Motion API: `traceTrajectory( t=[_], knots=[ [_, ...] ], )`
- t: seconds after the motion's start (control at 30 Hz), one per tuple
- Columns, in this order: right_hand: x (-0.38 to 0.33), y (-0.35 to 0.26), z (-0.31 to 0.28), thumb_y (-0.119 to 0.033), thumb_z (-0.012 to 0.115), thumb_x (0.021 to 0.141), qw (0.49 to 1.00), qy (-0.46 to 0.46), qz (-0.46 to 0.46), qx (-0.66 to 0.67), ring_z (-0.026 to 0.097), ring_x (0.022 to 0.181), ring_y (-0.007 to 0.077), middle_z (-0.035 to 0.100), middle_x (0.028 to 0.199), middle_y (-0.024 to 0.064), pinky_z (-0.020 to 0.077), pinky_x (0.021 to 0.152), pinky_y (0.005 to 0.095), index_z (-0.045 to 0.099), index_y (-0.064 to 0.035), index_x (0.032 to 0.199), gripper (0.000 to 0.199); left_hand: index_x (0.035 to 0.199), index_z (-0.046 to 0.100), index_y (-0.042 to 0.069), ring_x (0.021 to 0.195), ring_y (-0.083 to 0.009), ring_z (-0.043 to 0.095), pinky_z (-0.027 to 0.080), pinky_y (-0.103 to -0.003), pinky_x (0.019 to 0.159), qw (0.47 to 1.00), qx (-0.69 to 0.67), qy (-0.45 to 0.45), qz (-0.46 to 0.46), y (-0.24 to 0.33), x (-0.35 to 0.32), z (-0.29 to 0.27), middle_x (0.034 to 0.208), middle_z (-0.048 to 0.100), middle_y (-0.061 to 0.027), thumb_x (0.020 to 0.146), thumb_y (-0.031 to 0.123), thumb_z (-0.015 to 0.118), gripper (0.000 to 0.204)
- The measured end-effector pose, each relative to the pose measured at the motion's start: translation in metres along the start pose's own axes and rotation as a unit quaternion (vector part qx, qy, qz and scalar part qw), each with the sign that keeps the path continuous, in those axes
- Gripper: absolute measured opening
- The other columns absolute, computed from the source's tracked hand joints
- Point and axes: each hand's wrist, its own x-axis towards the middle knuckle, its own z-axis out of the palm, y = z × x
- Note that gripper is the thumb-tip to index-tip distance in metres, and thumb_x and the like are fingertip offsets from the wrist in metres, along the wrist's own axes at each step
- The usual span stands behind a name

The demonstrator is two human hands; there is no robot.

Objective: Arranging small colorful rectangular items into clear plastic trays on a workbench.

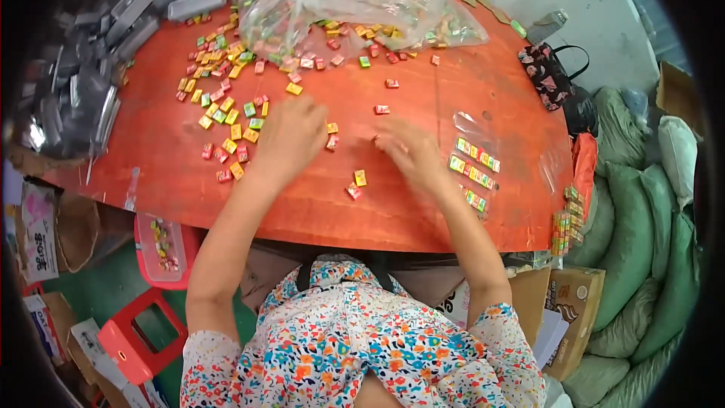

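My left hand (pixel 293 136) is over the red table (pixel 302 219), fingers curled down and partly hidden; what they hold, if anything, I cannot make out. A yellow box (pixel 294 88) lies just beyond its fingers, and another yellow box (pixel 332 128) and a pink-red box (pixel 332 142) lie to its right. My right hand (pixel 409 149), slightly blurred, reaches inward with a small red box (pixel 375 138) at its fingertips. Closer to me lie a yellow box (pixel 360 177) and a red box (pixel 354 192). To its right are short rows of little boxes (pixel 473 171) side by side.
A knotted clear bag (pixel 340 0) full of little boxes stands at the back, with a loose scatter (pixel 219 106) at left. Grey plastic pieces (pixel 75 98) pile up far left. A patterned pouch (pixel 544 75) lies at right, near green sacks (pixel 634 234). A red stool (pixel 143 336) stands below.
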Motion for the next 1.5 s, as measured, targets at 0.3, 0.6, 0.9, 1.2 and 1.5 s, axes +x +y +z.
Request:
traceTrajectory(
  t=[0.3,0.6,0.9,1.2,1.5],
  knots=[
    [0.137,0.073,0.007,-0.018,0.058,0.093,0.983,0.114,0.116,0.091,0.061,0.112,0.0347,0.064,0.119,0.0194,0.0481,0.095,0.0377,0.062,-0.0003,0.12,0.032,0.112,0.063,0.003,0.092,-0.0292,0.055,0.047,-0.041,0.08,0.987,-0.126,-0.079,0.065,0.065,-0.083,-0.012,0.094,0.056,-0.0109,0.078,0.012,0.068,0.035],
    [0.269,0.216,0.026,-0.023,0.054,0.091,0.934,0.181,-0.103,-0.29,0.051,0.121,0.0404,0.057,0.129,0.0208,0.0375,0.107,0.0456,0.056,-0.0068,0.127,0.04,0.121,0.061,0.001,0.108,-0.0325,0.061,0.05,-0.04,0.09,0.95,-0.303,-0.067,-0.019,0.045,-0.087,-0.013,0.123,0.06,-0.016,0.079,0.014,0.076,0.046],
    [0.493,0.368,0.014,-0.037,0.056,0.09,0.935,0.096,0.145,-0.309,0.049,0.125,0.039,0.054,0.136,0.0184,0.0346,0.11,0.0454,0.054,-0.0124,0.133,0.049,0.108,0.068,0.0,0.093,-0.028,0.067,0.055,-0.035,0.078,0.916,-0.388,-0.081,-0.06,0.03,-0.08,-0.021,0.11,0.067,-0.0147,0.076,0.013,0.079,0.036],
    [0.412,0.418,0.054,-0.043,0.056,0.088,0.953,0.19,0.073,-0.224,0.049,0.126,0.0371,0.052,0.138,0.0169,0.0318,0.112,0.0449,0.058,-0.0143,0.129,0.05,0.103,0.068,0.0,0.092,-0.0284,0.067,0.056,-0.035,0.076,0.901,-0.414,-0.088,-0.093,0.027,-0.075,-0.019,0.109,0.067,-0.0144,0.075,0.01,0.079,0.031],
    [0.292,0.4,0.003,-0.048,0.056,0.087,0.93,0.321,0.025,-0.179,0.049,0.126,0.0351,0.05,0.141,0.0154,0.029,0.114,0.0444,0.062,-0.0162,0.125,0.051,0.104,0.069,0.002,0.098,-0.0307,0.067,0.055,-0.037,0.083,0.908,-0.411,-0.053,-0.068,0.041,-0.069,-0.009,0.112,0.067,-0.0157,0.076,0.01,0.077,0.03]
  ],
)
